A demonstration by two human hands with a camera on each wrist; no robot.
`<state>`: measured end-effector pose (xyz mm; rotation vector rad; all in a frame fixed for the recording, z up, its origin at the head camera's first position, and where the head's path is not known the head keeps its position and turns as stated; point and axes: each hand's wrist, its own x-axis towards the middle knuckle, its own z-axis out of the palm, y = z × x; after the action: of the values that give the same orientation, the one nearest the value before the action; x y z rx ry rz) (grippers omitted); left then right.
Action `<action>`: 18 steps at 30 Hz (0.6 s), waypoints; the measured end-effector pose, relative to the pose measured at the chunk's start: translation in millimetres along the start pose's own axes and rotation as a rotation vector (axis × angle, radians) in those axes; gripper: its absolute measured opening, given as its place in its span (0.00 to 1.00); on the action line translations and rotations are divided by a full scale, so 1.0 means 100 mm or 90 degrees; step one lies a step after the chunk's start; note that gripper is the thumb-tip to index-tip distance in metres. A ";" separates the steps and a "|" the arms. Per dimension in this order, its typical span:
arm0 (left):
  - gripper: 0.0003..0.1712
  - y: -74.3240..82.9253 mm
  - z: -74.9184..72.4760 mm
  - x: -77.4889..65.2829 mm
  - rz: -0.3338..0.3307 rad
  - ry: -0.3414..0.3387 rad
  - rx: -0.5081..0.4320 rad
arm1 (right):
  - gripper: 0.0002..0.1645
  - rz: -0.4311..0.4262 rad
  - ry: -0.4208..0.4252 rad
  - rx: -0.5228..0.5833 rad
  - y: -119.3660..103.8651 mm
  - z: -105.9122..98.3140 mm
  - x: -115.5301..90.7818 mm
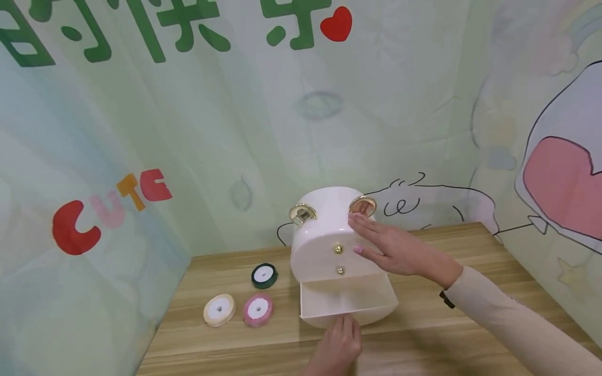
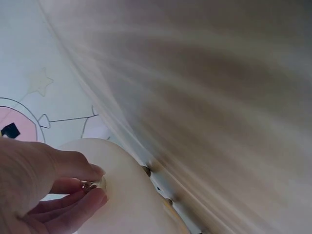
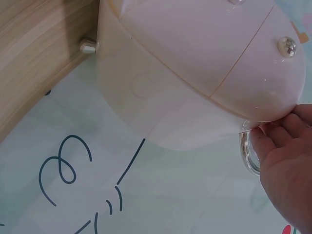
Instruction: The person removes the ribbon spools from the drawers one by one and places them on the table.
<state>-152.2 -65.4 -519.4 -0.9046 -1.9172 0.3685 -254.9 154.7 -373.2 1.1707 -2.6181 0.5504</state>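
Note:
A glossy white rounded storage box (image 1: 312, 258) with gold ring-shaped ears (image 1: 302, 213) stands on the wooden table. Its bottom drawer (image 1: 348, 295) is pulled out toward the front. The left hand (image 1: 336, 344) pinches the small knob (image 2: 101, 184) of this drawer between thumb and fingers, as the left wrist view shows. From the right, the right hand (image 1: 395, 248) lies with extended fingers against the top front edge of the box, close to the right ear (image 1: 363, 207). Two gold knobs (image 1: 338, 249) show on the upper drawer fronts.
Left of the box lie three ribbon spools: dark green (image 1: 264, 275), cream (image 1: 219, 310) and pink (image 1: 258, 310). A printed curtain (image 1: 226, 156) with letters and drawings surrounds the wooden table (image 1: 188, 339) at the back and sides.

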 end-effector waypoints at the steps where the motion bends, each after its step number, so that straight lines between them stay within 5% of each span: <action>1: 0.35 -0.01 0.01 0.00 -0.002 -0.009 -0.002 | 0.41 -0.002 0.002 -0.002 0.00 0.00 0.00; 8: 0.31 -0.10 0.10 -0.01 -0.006 -0.071 -0.002 | 0.41 -0.002 -0.004 -0.005 -0.01 0.01 0.01; 18: 0.38 -0.19 0.18 0.03 -0.036 -0.068 -0.011 | 0.39 0.000 -0.001 -0.028 -0.02 -0.03 0.03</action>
<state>-177.0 -74.1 -515.3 -0.8543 -2.0417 0.3736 -255.2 152.5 -368.5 1.1575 -2.6176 0.4893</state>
